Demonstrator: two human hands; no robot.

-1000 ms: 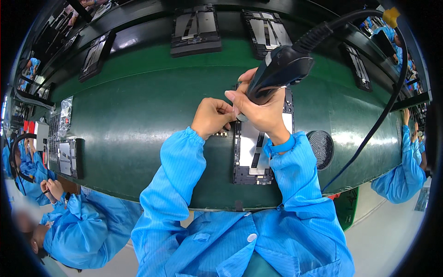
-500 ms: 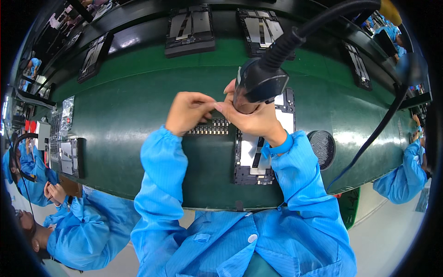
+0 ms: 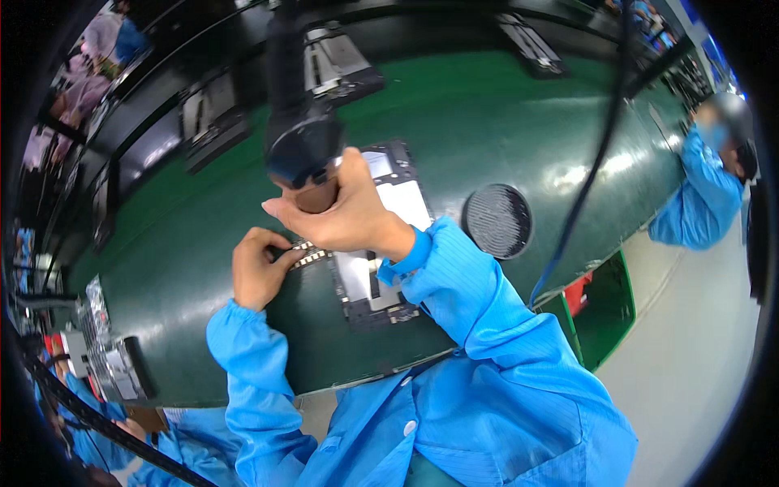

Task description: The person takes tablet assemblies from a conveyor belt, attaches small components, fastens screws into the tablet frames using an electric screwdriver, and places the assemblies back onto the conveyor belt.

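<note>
My left hand [image 3: 258, 268] is closed, thumb and fingers pinched at the left end of a strip of small metallic parts [image 3: 311, 256] on the green mat. Above the strip, my right hand [image 3: 353, 213] has its thumb stretched out to the left and apart from its fingers. A black nozzle with a clear mouth [image 3: 304, 154] hangs in front of that hand and covers some of its fingers. Under my right wrist lies an opened tablet-like device [image 3: 406, 201] with silver plates and a black frame.
A round black container with a ridged surface [image 3: 497, 221] stands right of the device. More opened devices [image 3: 341, 61] rest along the far shelf. A dark cable [image 3: 596, 174] hangs at the right. A co-worker in blue [image 3: 694, 195] sits at the far right.
My view has swung to the right, so the bench appears shifted left and tilted. My hands, close together before, have separated; the left has come down to the strip and the right thumb has spread.
</note>
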